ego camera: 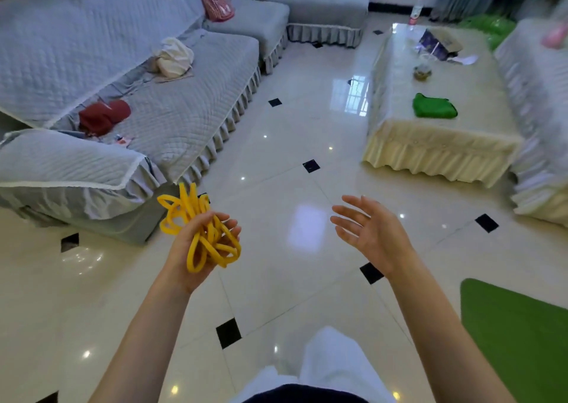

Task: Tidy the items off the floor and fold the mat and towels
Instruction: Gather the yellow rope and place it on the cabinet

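Note:
My left hand (196, 249) grips a bundle of yellow looped cord (199, 227) in front of me, above the tiled floor. Loops stick out above and below the curled fingers. My right hand (368, 230) hovers to the right of it, palm turned inward, fingers spread and holding nothing. A green mat (519, 332) lies flat on the floor at the lower right, partly cut off by the frame edge. A folded green towel (433, 106) sits on the covered coffee table (445, 144).
A grey quilted sofa (172, 101) runs along the left, with a red cloth (103, 116), a cream bag (173, 56) and a pink bag (215, 1) on it. The table also bears a bottle (415, 12) and a box (436, 43). Another covered seat (541, 110) stands at the right.

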